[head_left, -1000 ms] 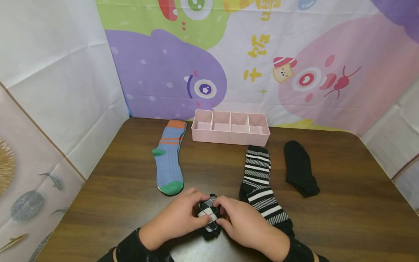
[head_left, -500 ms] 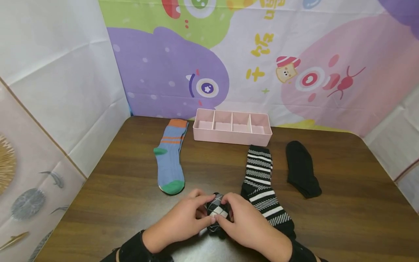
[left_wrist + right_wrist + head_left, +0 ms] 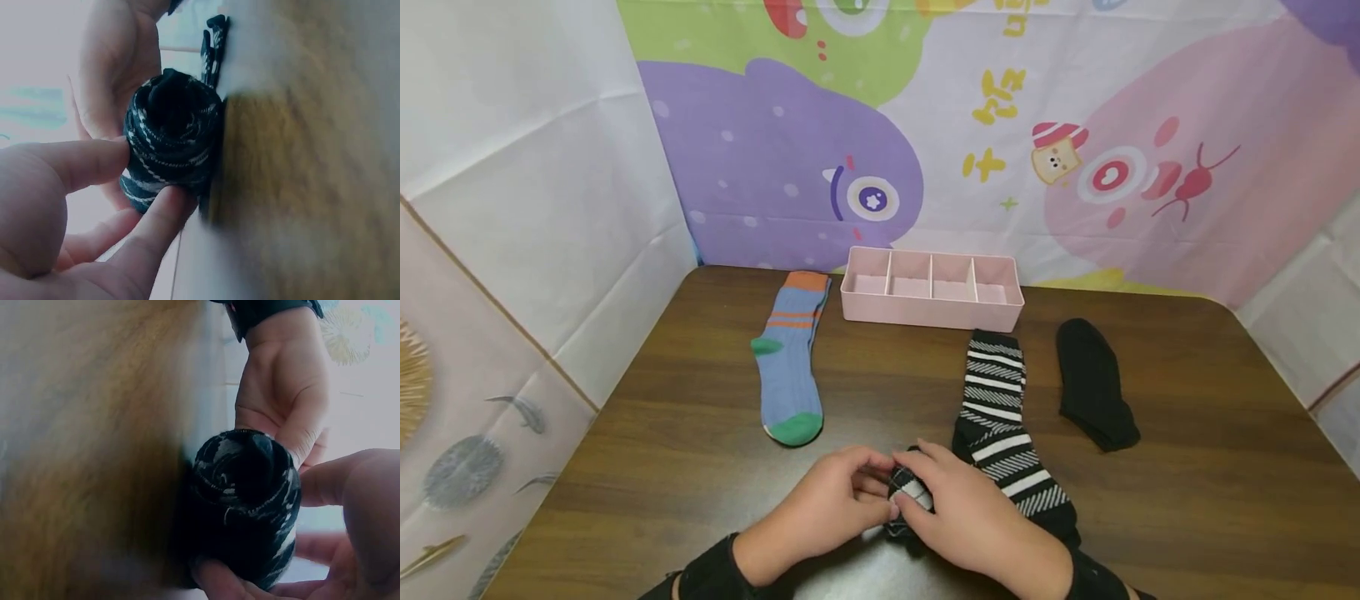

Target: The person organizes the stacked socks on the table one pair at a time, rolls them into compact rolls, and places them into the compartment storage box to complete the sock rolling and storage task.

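Observation:
A rolled-up argyle sock [image 3: 913, 490], black with grey and white, sits on the table at the front between two hands. My left hand [image 3: 835, 502] holds its left side with thumb and fingers. From the right, my right hand [image 3: 961, 510] grips the roll and covers much of it. The left wrist view shows one coiled end of the rolled sock [image 3: 172, 137], pinched by the thumb and fingertips. In the right wrist view the other spiral end of the rolled sock [image 3: 244, 481] faces the camera, with right fingers around its side.
Black-and-white striped socks [image 3: 1000, 417] lie just beyond the right hand. A black sock [image 3: 1093, 383] is farther right. Blue socks with orange and green parts [image 3: 790, 367] lie at left. A pink divided box [image 3: 928, 310] stands at the back, before the cartoon cloth [image 3: 790, 167].
Both hands and the rolled sock have shifted a little to the right. Less of the argyle pattern shows between the hands now. The other socks and the box lie as before.

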Action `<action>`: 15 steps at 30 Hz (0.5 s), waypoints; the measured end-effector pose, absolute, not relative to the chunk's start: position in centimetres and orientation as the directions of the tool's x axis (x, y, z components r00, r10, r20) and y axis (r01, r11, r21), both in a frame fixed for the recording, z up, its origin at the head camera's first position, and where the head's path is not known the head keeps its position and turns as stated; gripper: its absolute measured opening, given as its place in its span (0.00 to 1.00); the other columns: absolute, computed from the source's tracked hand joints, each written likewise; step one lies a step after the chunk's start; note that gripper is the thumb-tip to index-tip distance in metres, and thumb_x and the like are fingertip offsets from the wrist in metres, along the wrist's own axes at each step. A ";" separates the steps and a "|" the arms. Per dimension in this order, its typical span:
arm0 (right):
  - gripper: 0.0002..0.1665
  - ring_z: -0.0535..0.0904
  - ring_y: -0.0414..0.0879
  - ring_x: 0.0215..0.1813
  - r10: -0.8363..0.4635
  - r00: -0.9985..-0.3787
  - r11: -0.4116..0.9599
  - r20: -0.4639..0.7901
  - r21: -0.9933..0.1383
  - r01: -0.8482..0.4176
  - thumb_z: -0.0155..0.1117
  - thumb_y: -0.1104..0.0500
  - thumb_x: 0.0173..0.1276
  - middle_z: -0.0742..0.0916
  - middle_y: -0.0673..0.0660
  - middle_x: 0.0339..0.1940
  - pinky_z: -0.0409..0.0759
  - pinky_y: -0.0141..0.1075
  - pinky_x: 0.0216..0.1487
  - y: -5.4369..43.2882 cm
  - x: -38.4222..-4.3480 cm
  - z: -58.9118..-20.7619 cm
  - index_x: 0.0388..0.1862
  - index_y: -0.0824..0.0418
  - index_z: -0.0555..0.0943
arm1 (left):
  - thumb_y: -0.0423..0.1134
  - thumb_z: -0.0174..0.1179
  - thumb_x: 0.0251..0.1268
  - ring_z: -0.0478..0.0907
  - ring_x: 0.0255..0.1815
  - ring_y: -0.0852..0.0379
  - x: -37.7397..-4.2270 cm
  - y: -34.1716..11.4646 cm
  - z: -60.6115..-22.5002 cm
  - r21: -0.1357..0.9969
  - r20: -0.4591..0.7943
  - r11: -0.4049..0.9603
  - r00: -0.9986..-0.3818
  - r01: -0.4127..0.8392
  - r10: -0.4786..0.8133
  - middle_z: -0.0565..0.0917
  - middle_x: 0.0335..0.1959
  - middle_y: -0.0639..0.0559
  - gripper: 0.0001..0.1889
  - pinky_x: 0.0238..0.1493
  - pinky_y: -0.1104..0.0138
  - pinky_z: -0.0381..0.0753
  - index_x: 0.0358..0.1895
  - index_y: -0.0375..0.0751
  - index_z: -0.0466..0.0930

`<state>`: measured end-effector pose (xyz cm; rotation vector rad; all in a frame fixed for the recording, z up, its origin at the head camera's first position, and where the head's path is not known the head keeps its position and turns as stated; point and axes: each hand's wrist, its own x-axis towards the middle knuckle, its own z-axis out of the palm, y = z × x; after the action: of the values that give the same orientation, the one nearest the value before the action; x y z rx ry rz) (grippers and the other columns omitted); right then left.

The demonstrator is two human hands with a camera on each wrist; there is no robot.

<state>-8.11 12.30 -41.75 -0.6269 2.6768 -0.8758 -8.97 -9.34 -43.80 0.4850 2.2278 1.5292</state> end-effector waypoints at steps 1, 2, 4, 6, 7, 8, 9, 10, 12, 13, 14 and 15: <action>0.37 0.77 0.56 0.66 -0.458 -0.883 0.729 -0.099 -0.611 -0.309 0.65 0.43 0.75 0.75 0.64 0.71 0.77 0.56 0.62 12.3 -8.1 -41.8 0.75 0.58 0.71 | 0.35 0.72 0.61 0.85 0.45 0.57 -9.0 -9.3 -43.9 0.939 -0.137 0.341 -0.867 0.040 0.479 0.83 0.47 0.49 0.21 0.42 0.68 0.84 0.56 0.32 0.80; 0.38 0.79 0.54 0.63 -0.440 -0.894 0.732 -0.088 -0.612 -0.300 0.67 0.43 0.73 0.76 0.63 0.69 0.78 0.54 0.60 12.2 -8.1 -41.8 0.74 0.60 0.70 | 0.36 0.73 0.60 0.85 0.44 0.56 -9.0 -9.3 -43.9 0.940 -0.147 0.339 -0.871 0.023 0.469 0.83 0.45 0.49 0.21 0.41 0.67 0.84 0.55 0.33 0.79; 0.39 0.80 0.49 0.52 -0.395 -0.916 0.738 -0.065 -0.616 -0.275 0.72 0.42 0.69 0.77 0.60 0.62 0.81 0.47 0.52 12.1 -8.1 -41.8 0.69 0.62 0.70 | 0.37 0.74 0.59 0.84 0.43 0.56 -9.0 -9.4 -44.0 0.936 -0.162 0.351 -0.876 0.009 0.454 0.83 0.43 0.51 0.21 0.40 0.67 0.84 0.53 0.35 0.79; 0.35 0.78 0.44 0.41 -0.358 -0.933 0.746 -0.042 -0.614 -0.258 0.76 0.42 0.65 0.76 0.56 0.52 0.79 0.40 0.40 12.0 -8.1 -41.9 0.58 0.60 0.71 | 0.38 0.74 0.59 0.84 0.43 0.55 -9.0 -9.5 -44.1 0.933 -0.172 0.359 -0.877 0.000 0.448 0.83 0.42 0.51 0.21 0.40 0.66 0.83 0.53 0.35 0.79; 0.30 0.76 0.43 0.36 -0.347 -0.937 0.756 -0.033 -0.601 -0.259 0.76 0.42 0.64 0.75 0.53 0.46 0.77 0.37 0.35 12.0 -8.1 -41.9 0.51 0.57 0.72 | 0.38 0.74 0.59 0.84 0.43 0.55 -9.0 -9.5 -44.1 0.932 -0.176 0.361 -0.877 -0.003 0.447 0.83 0.41 0.51 0.21 0.39 0.66 0.83 0.53 0.36 0.79; 0.27 0.72 0.41 0.31 -0.341 -0.940 0.770 -0.022 -0.579 -0.266 0.76 0.40 0.65 0.74 0.52 0.40 0.74 0.36 0.30 12.0 -8.1 -42.0 0.44 0.55 0.72 | 0.39 0.74 0.59 0.84 0.43 0.55 -9.0 -9.5 -44.1 0.932 -0.180 0.362 -0.877 -0.008 0.445 0.84 0.41 0.52 0.21 0.39 0.66 0.83 0.53 0.36 0.79; 0.26 0.70 0.40 0.27 -0.341 -0.940 0.789 -0.011 -0.548 -0.279 0.73 0.38 0.66 0.73 0.50 0.36 0.71 0.35 0.27 12.0 -8.1 -42.0 0.38 0.54 0.71 | 0.39 0.74 0.59 0.84 0.42 0.55 -9.0 -9.5 -44.2 0.931 -0.179 0.364 -0.879 -0.007 0.443 0.84 0.41 0.52 0.21 0.39 0.66 0.83 0.53 0.36 0.79; 0.26 0.68 0.40 0.25 -0.341 -0.940 0.809 -0.001 -0.510 -0.293 0.70 0.36 0.68 0.72 0.48 0.31 0.68 0.34 0.24 12.0 -8.1 -42.0 0.33 0.52 0.71 | 0.39 0.74 0.59 0.84 0.42 0.55 -9.0 -9.5 -44.2 0.932 -0.181 0.362 -0.879 -0.010 0.442 0.84 0.41 0.52 0.21 0.39 0.66 0.83 0.53 0.35 0.78; 0.27 0.65 0.39 0.21 -0.342 -0.940 0.847 0.006 -0.432 -0.311 0.65 0.33 0.71 0.71 0.46 0.23 0.64 0.34 0.20 11.9 -8.2 -42.0 0.27 0.50 0.70 | 0.38 0.74 0.59 0.84 0.42 0.55 -9.0 -9.3 -44.2 0.935 -0.189 0.355 -0.878 -0.023 0.441 0.84 0.41 0.52 0.22 0.38 0.66 0.83 0.53 0.34 0.78; 0.27 0.65 0.39 0.20 -0.336 -0.942 0.862 0.000 -0.403 -0.308 0.62 0.32 0.72 0.71 0.45 0.20 0.63 0.35 0.19 11.9 -8.2 -42.0 0.26 0.50 0.70 | 0.38 0.74 0.60 0.84 0.42 0.55 -9.0 -9.3 -44.3 0.936 -0.194 0.349 -0.876 -0.031 0.441 0.84 0.41 0.52 0.22 0.38 0.66 0.83 0.53 0.34 0.78; 0.27 0.65 0.39 0.18 -0.327 -0.945 0.873 -0.010 -0.386 -0.298 0.61 0.32 0.73 0.71 0.45 0.18 0.63 0.35 0.18 11.8 -8.2 -41.9 0.28 0.51 0.70 | 0.38 0.74 0.60 0.84 0.42 0.55 -9.0 -9.2 -44.3 0.938 -0.199 0.343 -0.875 -0.041 0.442 0.84 0.41 0.51 0.22 0.38 0.66 0.83 0.53 0.33 0.78; 0.26 0.66 0.39 0.18 -0.318 -0.948 0.880 -0.033 -0.382 -0.282 0.60 0.33 0.74 0.71 0.45 0.16 0.64 0.36 0.18 11.6 -8.3 -41.9 0.31 0.52 0.71 | 0.37 0.74 0.60 0.83 0.42 0.55 -9.0 -9.1 -44.4 0.940 -0.204 0.338 -0.873 -0.048 0.442 0.84 0.41 0.51 0.22 0.38 0.66 0.83 0.53 0.32 0.78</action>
<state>-8.29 11.64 -41.92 -0.4720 2.9540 -0.5794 -9.01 -9.07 -44.37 0.3459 2.1817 1.5550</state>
